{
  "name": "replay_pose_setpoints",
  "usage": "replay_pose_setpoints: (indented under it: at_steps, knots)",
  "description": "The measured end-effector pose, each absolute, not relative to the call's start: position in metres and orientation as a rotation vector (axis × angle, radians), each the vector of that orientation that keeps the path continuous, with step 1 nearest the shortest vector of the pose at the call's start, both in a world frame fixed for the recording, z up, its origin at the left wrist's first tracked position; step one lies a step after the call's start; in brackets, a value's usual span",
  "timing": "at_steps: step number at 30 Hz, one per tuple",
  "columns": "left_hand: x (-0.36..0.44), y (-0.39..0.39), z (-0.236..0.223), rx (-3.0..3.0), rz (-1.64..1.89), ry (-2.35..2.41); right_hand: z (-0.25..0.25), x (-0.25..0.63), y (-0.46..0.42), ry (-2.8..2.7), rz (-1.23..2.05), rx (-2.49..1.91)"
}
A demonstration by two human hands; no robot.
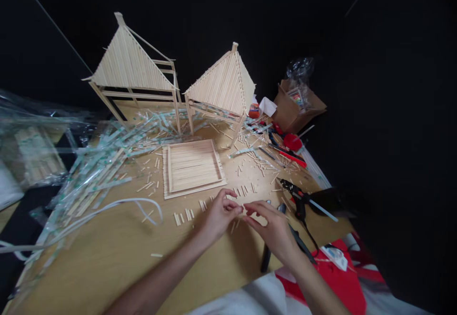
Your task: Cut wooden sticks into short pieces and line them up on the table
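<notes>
Nearest me, at the right, something red [339,277] lies at the table's near edge; left of it, one loose stick piece [156,255] sits on the bare wood. Beyond, the left hand [222,210] and right hand [268,222] come together, fingertips nearly meeting; I can't tell whether anything is pinched there. Just past the left hand, short cut sticks [183,216] stretch out in little groups. The step looks like fine handling of these pieces; the next move, I'd judge, calls for a light, steady pinch. A glue gun [298,193] lies to the right. Farther off come a rimmed stick panel [194,167] and two roofed stick frames [217,86].
</notes>
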State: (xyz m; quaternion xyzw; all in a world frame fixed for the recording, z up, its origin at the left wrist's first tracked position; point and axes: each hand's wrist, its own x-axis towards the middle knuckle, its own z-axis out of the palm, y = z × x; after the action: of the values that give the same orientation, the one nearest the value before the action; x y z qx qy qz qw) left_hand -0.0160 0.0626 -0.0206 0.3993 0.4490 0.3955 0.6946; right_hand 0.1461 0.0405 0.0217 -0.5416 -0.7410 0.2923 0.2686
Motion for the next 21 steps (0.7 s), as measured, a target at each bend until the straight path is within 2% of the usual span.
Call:
replay_pose_setpoints:
  at_steps: [6,14,21]
  knots:
    - [-0.019,0.066,-0.016,0.823,0.942,0.99,0.024,0.143,0.057,-2.011,0.899,-1.39]
    - [-0.021,0.067,-0.02,0.908,0.914,1.042,0.018,0.148,0.072,-2.116,0.88,-1.361]
    - [-0.031,0.066,-0.015,1.98,0.699,1.558,-0.005,0.155,0.101,-2.412,0.506,-1.424]
